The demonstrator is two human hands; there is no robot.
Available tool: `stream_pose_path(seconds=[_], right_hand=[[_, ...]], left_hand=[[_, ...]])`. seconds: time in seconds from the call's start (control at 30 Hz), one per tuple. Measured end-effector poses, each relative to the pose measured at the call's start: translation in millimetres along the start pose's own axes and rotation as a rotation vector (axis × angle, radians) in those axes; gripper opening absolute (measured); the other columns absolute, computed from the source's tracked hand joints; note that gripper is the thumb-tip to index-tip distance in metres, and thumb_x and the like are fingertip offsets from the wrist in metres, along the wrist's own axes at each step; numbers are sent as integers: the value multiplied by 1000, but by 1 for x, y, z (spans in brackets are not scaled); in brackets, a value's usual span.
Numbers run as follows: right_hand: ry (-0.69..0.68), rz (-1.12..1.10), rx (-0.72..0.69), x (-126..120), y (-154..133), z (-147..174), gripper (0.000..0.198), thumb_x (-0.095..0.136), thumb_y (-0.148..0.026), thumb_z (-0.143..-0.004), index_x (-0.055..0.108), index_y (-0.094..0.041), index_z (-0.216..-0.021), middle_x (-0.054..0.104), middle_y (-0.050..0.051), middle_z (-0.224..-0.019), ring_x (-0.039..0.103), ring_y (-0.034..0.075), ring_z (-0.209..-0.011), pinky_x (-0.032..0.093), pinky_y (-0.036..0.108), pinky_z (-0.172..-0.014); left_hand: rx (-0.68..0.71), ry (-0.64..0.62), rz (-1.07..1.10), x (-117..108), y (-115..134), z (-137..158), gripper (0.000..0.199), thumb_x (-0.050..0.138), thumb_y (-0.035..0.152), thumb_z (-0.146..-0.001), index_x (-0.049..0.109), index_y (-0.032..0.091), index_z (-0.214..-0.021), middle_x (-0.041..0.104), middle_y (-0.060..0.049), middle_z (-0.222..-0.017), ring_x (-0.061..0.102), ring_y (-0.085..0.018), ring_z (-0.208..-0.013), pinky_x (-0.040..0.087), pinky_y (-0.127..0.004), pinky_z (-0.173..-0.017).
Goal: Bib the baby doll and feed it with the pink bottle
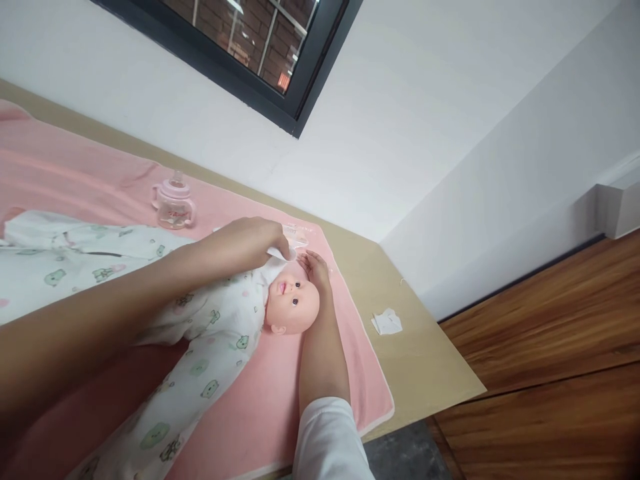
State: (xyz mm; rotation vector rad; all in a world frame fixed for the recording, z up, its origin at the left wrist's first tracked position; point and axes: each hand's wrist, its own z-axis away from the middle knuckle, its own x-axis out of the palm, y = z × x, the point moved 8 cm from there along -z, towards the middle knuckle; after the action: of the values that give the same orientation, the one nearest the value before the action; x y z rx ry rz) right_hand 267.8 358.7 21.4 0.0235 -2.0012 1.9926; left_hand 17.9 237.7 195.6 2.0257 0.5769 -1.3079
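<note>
A baby doll lies on its back on a pink mat (pixel 270 380), its bare head (pixel 300 310) toward the right. It wears a white printed sleepsuit (pixel 215 327) with green animal figures. Above the doll's chin and neck, my left hand (pixel 257 243) pinches a white tissue (pixel 281 254) between thumb and fingers. My right hand (pixel 316 268) rests by the far side of the head, fingers apart and stretched, the forearm passing around the crown. Just beyond both hands lies a clear plastic item (pixel 296 237), partly hidden.
A pink two-handled baby bottle (pixel 174 202) stands upright on the mat near the wall. A crumpled white tissue (pixel 387 322) lies on the bare tan tabletop (pixel 420 360) at right. White walls and a dark-framed window (pixel 295 100) border the table; wooden panels (pixel 550 373) stand beyond its edge.
</note>
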Motion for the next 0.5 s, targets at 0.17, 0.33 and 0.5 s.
stream_pose_path(seconds=[0.17, 0.33, 0.5], right_hand=[[-76, 308, 0, 8, -26, 15, 28, 70, -27, -74, 67, -21, -101, 75, 3, -94, 72, 16, -89, 53, 35, -100], [-129, 644, -149, 25, -94, 34, 29, 66, -30, -78, 69, -22, -106, 72, 6, -113, 68, 19, -102, 51, 40, -101], [-421, 724, -492, 99, -166, 95, 27, 66, -32, -82, 71, -24, -108, 69, 5, -126, 63, 19, -115, 48, 38, -106]], left_hand=[[-29, 104, 34, -30, -7, 11, 39, 53, 15, -73, 77, 29, -100, 70, 0, -111, 65, -22, -101, 46, -28, -82], [-5, 137, 30, -36, -18, 12, 43, 48, 14, -72, 77, 28, -100, 66, -1, -121, 63, -23, -108, 47, -29, -89], [-42, 106, -45, -32, -25, 8, 38, 49, 16, -75, 78, 26, -98, 62, -4, -131, 59, -27, -118, 45, -34, -97]])
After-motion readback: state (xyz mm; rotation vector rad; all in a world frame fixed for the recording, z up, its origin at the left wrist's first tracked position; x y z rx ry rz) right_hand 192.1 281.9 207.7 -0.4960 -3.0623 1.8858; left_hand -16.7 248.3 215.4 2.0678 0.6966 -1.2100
